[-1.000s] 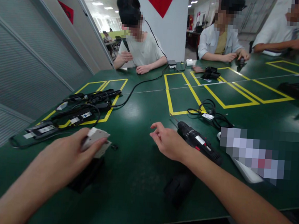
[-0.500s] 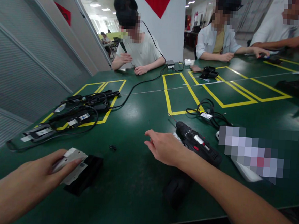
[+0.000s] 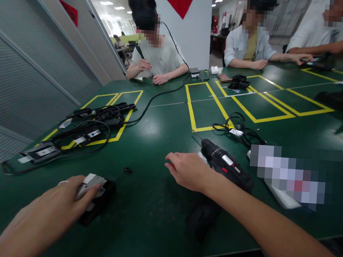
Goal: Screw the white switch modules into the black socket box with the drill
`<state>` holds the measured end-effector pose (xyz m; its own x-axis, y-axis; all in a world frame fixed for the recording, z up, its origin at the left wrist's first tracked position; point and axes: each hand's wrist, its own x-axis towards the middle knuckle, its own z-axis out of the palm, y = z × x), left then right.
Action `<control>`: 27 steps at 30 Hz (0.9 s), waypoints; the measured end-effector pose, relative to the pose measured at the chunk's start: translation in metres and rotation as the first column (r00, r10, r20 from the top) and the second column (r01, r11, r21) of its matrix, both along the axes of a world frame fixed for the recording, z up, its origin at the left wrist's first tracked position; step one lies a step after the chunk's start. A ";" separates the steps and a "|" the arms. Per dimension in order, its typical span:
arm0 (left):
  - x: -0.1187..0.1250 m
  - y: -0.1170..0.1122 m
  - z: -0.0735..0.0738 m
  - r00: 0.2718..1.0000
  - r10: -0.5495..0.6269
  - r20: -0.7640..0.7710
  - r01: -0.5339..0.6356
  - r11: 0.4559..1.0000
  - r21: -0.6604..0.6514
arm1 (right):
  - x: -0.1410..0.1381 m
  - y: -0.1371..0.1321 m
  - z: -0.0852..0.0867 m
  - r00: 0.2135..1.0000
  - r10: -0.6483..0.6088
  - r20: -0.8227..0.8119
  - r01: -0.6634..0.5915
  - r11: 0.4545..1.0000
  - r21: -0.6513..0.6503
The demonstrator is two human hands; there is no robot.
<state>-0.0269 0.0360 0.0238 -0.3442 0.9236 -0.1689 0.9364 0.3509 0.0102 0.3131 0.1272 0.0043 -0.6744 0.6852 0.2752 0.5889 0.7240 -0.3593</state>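
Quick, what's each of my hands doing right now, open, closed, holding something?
Left hand: closed, gripping the pale piece between thumb and fingers.
Right hand: partly open, fingers loosely curled, nothing visible in it.

Open lane on glossy dark-green tabletop between bare left hand and bare right hand; small black part lies in it. Pale-grey flat piece in left hand, black block just beside, obstruct near left. Tangled black cables with labelled devices bar far left. Black pistol-shaped drill, partly behind right forearm, blocks right; long white object beyond.
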 end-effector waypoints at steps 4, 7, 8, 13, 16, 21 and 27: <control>0.023 -0.004 -0.010 0.999 -0.038 -0.027 0.037 0.999 -0.035 | 0.001 0.000 0.000 1.000 0.010 0.013 -0.010 1.000 0.003; 0.030 -0.006 -0.013 0.998 -0.054 -0.027 0.055 0.998 0.040 | 0.001 0.000 0.000 1.000 0.014 0.021 -0.014 1.000 0.001; 0.031 -0.005 -0.013 0.999 -0.044 -0.019 0.044 0.998 0.036 | 0.001 0.000 -0.001 1.000 0.013 0.024 -0.013 1.000 0.000; 0.031 0.001 -0.008 0.997 0.072 -0.014 -0.074 0.990 -0.117 | 0.001 0.002 -0.003 0.999 0.010 0.037 -0.010 1.000 -0.002; 0.040 0.004 -0.009 0.996 0.085 -0.014 -0.086 0.990 -0.115 | 0.000 0.002 -0.003 0.999 0.011 0.042 -0.011 1.000 -0.002; 0.054 0.002 -0.017 0.993 0.094 -0.077 -0.099 0.993 -0.070 | -0.001 0.001 -0.002 0.998 0.005 0.056 -0.005 1.000 -0.012; 0.047 0.001 -0.024 0.993 0.093 -0.070 -0.098 0.992 -0.084 | 0.000 0.003 -0.002 0.997 0.006 0.083 -0.002 0.999 -0.049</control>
